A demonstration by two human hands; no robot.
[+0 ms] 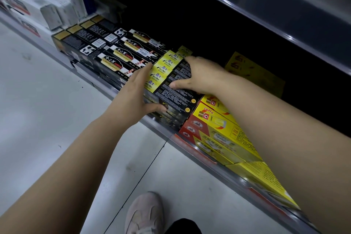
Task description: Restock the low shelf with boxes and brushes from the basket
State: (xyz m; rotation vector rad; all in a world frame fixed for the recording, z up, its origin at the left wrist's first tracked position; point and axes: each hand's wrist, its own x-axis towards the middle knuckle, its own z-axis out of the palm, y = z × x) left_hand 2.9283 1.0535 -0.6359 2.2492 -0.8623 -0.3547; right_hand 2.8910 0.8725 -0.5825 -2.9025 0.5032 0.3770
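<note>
A person crouched at the low shelf point(214, 164) steadies a block of black boxes with yellow ends point(176, 93), which sits at the shelf's near edge between a row of black-and-gold boxes point(106, 51) on the left and yellow-and-red boxes point(218, 125) on the right. The boxes lie with their long axis running along the shelf lip, yellow ends to the left, packed side by side from near to far and stacked in layers. The left hand point(136, 91) grasps the block at that left end, fingers laid straight up the yellow faces and the thumb hooked round the near lower corner. The right hand point(201, 78) lies on top, thumb spread across the black lids and fingertips bent over the far edge, so the block is held from two sides. The left hand is the nearer to the shelf's front, and the open, dark space lies straight beyond the block, away from the person. Any push to seat the stack would likely go that way, across the boxes' length. Neither the basket nor any brushes are in view. A pale shoe point(144, 213) rests on the floor point(47, 100) below.
</note>
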